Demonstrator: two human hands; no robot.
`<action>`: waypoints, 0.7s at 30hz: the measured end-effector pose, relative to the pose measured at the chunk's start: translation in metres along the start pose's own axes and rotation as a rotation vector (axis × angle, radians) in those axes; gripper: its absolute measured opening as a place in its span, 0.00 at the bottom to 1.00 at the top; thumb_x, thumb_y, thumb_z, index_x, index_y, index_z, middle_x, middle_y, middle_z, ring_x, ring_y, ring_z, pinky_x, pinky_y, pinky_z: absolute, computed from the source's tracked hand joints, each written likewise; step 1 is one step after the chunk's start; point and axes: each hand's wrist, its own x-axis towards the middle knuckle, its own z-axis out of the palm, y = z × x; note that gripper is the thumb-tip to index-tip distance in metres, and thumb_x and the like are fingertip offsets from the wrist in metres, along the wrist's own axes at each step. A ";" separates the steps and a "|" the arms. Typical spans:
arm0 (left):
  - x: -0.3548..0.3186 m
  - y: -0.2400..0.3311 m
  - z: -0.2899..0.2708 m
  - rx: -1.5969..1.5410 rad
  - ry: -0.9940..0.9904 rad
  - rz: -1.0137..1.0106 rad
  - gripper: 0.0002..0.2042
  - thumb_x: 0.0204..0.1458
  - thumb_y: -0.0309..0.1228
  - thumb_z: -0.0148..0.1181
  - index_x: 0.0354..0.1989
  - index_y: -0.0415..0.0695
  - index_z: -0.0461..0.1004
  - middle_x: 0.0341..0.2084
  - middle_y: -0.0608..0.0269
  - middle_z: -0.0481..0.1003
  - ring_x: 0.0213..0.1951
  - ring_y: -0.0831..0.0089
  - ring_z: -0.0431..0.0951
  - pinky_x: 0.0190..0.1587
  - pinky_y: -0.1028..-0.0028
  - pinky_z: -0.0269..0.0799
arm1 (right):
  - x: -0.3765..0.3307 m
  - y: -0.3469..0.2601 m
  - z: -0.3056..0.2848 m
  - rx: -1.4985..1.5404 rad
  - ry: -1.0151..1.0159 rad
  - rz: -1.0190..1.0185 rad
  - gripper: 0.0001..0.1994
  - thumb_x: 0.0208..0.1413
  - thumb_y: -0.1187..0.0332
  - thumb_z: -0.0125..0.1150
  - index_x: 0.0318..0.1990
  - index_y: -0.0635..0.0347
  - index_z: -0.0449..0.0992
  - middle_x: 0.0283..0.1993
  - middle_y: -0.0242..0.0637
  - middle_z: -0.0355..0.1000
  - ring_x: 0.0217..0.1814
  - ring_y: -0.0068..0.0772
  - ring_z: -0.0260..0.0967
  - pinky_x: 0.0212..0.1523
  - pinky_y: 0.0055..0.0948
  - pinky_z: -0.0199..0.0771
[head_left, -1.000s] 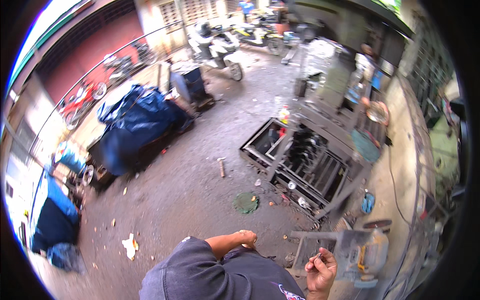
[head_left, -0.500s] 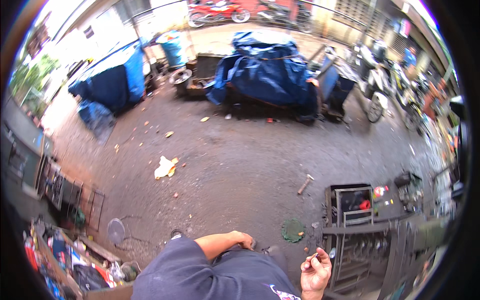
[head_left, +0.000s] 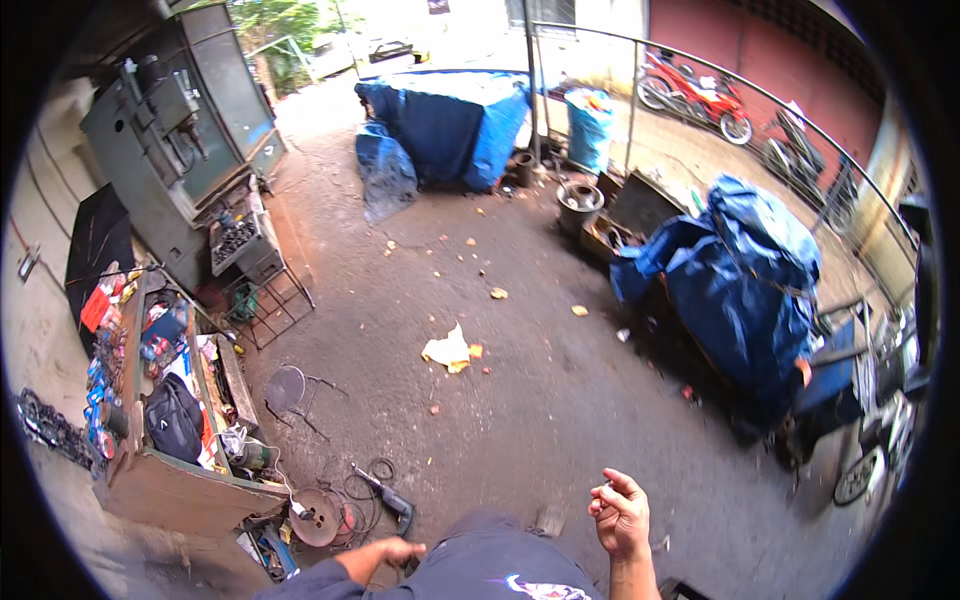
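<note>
At my left side, my left hand [head_left: 400,552] hangs low next to my dark shirt; its fingers are small and partly hidden, and I see nothing clearly in it. Just beyond it on the ground lies a grey and black power drill [head_left: 388,500] with its cord coiled about it. Raised in front of me on the right, my right hand [head_left: 622,512] has its thumb and fingers pinched together with the index finger bent upward. Something small and pale seems to be between the fingertips, too small to name.
A cluttered workbench [head_left: 190,490] stands on the left, near a round stool [head_left: 286,388] and a metal rack [head_left: 262,270]. Blue tarps cover a far heap [head_left: 440,130] and a nearer one [head_left: 745,280]. A yellowish cloth or paper [head_left: 448,350] lies on the ground. A red motorcycle [head_left: 695,95] stands behind a railing.
My view has swung left, bringing the workbench and drill into sight while the hammer and metal frame on the right have gone. My left hand has come away from my front to my side.
</note>
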 end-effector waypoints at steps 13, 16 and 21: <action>0.062 0.164 -0.106 -0.602 0.144 0.058 0.38 0.53 0.67 0.53 0.42 0.35 0.80 0.32 0.51 0.80 0.33 0.60 0.80 0.36 0.60 0.77 | 0.350 0.027 0.212 -0.212 -0.469 0.445 0.14 0.53 0.83 0.62 0.48 0.68 0.77 0.32 0.40 0.76 0.37 0.37 0.79 0.33 0.32 0.80; 0.098 0.227 -0.215 -0.434 0.101 0.114 0.37 0.54 0.66 0.53 0.42 0.36 0.80 0.32 0.50 0.80 0.34 0.61 0.80 0.37 0.60 0.77 | 0.412 0.052 0.266 -0.229 -0.359 0.528 0.13 0.53 0.82 0.62 0.48 0.67 0.77 0.32 0.39 0.76 0.39 0.37 0.78 0.35 0.32 0.79; 0.087 0.370 -0.456 0.054 0.264 0.414 0.31 0.57 0.61 0.52 0.43 0.41 0.81 0.42 0.48 0.80 0.46 0.60 0.79 0.49 0.62 0.74 | 0.523 0.058 0.346 -0.362 -0.366 0.502 0.13 0.54 0.82 0.62 0.47 0.67 0.77 0.34 0.40 0.76 0.39 0.38 0.78 0.35 0.36 0.79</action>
